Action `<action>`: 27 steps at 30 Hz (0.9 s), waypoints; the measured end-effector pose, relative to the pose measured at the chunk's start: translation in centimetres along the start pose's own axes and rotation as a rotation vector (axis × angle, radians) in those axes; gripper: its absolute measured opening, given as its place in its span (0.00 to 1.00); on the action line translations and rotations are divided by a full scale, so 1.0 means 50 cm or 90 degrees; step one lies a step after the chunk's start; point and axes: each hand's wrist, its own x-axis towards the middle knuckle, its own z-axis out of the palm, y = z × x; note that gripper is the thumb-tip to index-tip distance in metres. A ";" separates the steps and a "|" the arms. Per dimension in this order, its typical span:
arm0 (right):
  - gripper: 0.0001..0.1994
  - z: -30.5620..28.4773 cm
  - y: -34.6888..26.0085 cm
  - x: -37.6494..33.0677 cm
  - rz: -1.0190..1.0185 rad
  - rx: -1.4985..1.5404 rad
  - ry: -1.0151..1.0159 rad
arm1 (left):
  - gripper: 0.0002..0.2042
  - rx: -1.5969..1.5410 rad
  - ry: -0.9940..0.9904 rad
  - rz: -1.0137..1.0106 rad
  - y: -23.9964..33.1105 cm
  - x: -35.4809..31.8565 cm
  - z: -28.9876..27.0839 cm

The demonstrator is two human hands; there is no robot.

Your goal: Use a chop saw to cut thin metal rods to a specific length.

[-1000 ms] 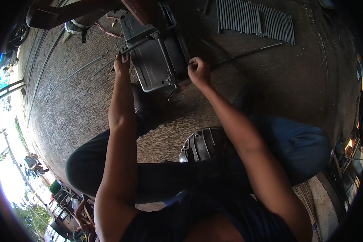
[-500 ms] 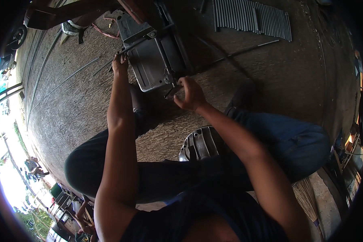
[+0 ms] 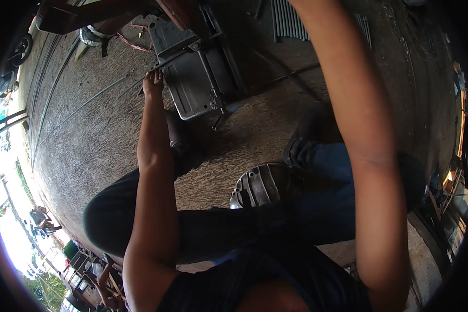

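Note:
My left hand [image 3: 153, 84] is closed around a thin metal rod [image 3: 167, 61] at the left side of a grey metal machine base [image 3: 195, 96]. A clamp screw [image 3: 209, 72] runs along the base, and its small crank handle [image 3: 218, 120] hangs past the front edge, with no hand on it. My right forearm [image 3: 348, 88] stretches away past the upper edge of the picture, so my right hand is out of view. It passes over a row of cut grey metal rods [image 3: 286, 21], hiding part of them.
A dark red machine arm [image 3: 88, 18] reaches over the base. Long thin rods [image 3: 96, 99] lie on the rough floor [image 3: 88, 135] at left. A ribbed round metal casing [image 3: 260, 185] sits by my legs. A dark bar [image 3: 288, 73] lies right of the machine.
My right hand has left the clamp's crank handle and gone forward and right, out of the picture. My left hand has stayed at the rod.

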 end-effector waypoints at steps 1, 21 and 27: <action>0.26 0.016 -0.010 -0.016 0.025 0.026 0.111 | 0.20 -0.009 -0.005 -0.009 0.001 -0.001 0.001; 0.08 -0.097 0.409 -0.483 0.859 -0.056 -0.019 | 0.18 0.477 -0.049 -0.010 0.003 -0.030 0.015; 0.09 -0.109 0.464 -0.554 0.811 -0.230 -0.084 | 0.16 0.403 0.087 0.170 -0.017 -0.058 0.025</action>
